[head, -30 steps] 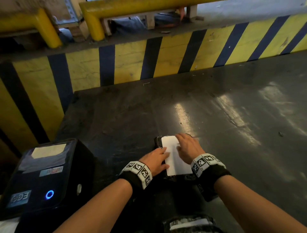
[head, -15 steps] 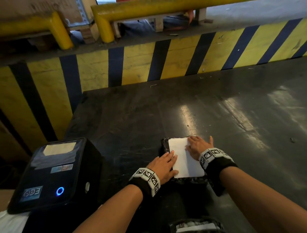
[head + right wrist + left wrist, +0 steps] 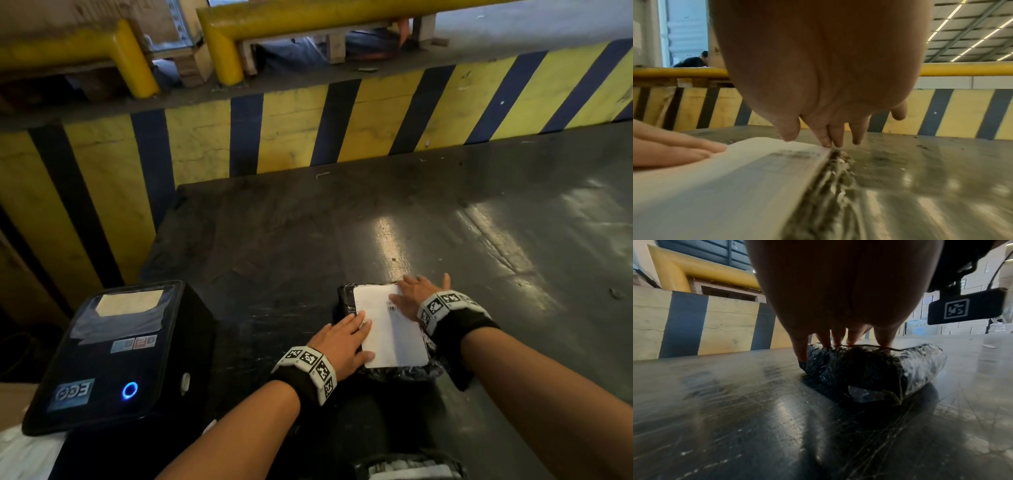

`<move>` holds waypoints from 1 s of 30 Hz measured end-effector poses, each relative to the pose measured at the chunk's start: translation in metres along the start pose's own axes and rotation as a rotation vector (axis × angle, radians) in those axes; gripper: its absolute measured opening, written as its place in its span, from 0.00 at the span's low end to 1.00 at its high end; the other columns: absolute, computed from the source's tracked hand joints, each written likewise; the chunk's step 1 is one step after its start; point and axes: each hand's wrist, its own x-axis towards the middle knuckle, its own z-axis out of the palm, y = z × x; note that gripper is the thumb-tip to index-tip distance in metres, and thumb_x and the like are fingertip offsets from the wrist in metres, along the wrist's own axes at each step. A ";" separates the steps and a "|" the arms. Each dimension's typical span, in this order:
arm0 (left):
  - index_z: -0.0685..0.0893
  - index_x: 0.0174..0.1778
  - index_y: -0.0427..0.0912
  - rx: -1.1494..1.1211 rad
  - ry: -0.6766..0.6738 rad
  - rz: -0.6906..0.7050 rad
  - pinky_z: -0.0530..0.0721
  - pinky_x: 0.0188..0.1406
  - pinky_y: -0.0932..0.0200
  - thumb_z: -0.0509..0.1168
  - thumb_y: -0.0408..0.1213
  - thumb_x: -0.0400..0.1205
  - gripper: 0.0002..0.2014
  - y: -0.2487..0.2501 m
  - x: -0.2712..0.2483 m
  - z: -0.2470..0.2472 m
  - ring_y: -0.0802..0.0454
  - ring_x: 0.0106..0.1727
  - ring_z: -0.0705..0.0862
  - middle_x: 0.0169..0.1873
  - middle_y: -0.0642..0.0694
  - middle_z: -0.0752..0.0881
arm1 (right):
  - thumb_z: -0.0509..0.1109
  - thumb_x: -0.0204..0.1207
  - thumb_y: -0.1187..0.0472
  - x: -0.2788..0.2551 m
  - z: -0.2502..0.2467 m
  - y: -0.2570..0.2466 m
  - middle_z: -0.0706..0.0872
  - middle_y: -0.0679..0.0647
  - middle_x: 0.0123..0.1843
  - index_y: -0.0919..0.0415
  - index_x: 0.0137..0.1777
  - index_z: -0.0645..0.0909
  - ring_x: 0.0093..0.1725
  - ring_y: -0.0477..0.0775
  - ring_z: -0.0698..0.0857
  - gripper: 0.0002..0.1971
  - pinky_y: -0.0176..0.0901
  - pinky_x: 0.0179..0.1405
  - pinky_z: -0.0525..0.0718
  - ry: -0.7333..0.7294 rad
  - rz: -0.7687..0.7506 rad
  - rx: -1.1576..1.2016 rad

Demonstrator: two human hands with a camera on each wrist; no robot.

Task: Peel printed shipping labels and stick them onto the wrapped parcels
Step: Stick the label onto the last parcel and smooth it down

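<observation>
A parcel wrapped in black film [image 3: 346,301] [image 3: 869,368] [image 3: 830,186] lies on the dark table [image 3: 342,222]. A white shipping label [image 3: 390,332] [image 3: 731,178] covers its top. My left hand [image 3: 342,339] [image 3: 838,340] lies flat with straight fingers on the label's left edge. My right hand [image 3: 416,294] [image 3: 830,139] presses flat with spread fingers on the label's far right part, near its printed barcode.
A black label printer [image 3: 106,356] with a blue ring light stands at the near left. Another wrapped parcel [image 3: 407,469] shows at the bottom edge. A yellow-and-dark striped wall [image 3: 308,130] and yellow rails [image 3: 308,17] bound the table's far side.
My right hand slid from the label's middle toward its far right edge, fingers spreading. My left hand stayed flat on the left edge. The view shifted a little.
</observation>
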 end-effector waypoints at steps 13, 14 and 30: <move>0.47 0.83 0.48 0.055 -0.029 0.003 0.53 0.82 0.41 0.52 0.52 0.86 0.32 -0.001 -0.007 -0.005 0.51 0.85 0.46 0.84 0.51 0.43 | 0.45 0.85 0.45 -0.016 0.014 0.006 0.47 0.46 0.86 0.51 0.83 0.50 0.84 0.52 0.49 0.28 0.73 0.77 0.39 0.000 0.001 0.105; 0.47 0.83 0.48 0.063 -0.035 0.004 0.53 0.82 0.41 0.52 0.52 0.86 0.32 0.000 -0.009 -0.006 0.51 0.85 0.47 0.84 0.51 0.44 | 0.46 0.85 0.45 -0.017 0.011 0.002 0.48 0.46 0.85 0.52 0.82 0.51 0.84 0.53 0.49 0.28 0.73 0.77 0.40 0.027 -0.007 0.090; 0.49 0.83 0.46 0.080 -0.085 0.004 0.55 0.81 0.40 0.54 0.50 0.86 0.32 0.007 -0.021 -0.008 0.49 0.84 0.49 0.84 0.50 0.45 | 0.44 0.84 0.42 -0.030 0.015 -0.003 0.49 0.45 0.85 0.49 0.81 0.55 0.84 0.53 0.50 0.28 0.74 0.76 0.41 0.072 -0.062 0.088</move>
